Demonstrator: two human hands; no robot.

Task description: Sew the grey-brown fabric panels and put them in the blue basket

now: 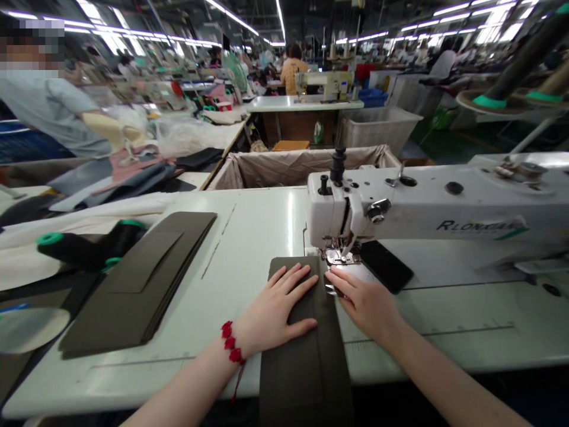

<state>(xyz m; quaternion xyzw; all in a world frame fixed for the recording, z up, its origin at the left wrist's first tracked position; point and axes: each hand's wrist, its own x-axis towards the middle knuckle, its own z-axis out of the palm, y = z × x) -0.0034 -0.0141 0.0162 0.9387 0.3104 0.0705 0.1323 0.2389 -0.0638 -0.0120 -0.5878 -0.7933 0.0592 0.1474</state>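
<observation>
1 camera sits on the person's head. It looks forward and down, with the left hand [276, 303] and right hand [372, 305] close by. The white sewing machine [413, 204] is near too, and the ceiling lights [280, 18] are far away.

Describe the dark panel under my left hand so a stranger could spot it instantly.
Find the white sewing machine on the pale table. Beside its needle area, a long dark panel runs past the table's near edge. Unlike the similar stacked pieces farther left, it lies under the spread left hand.
</observation>
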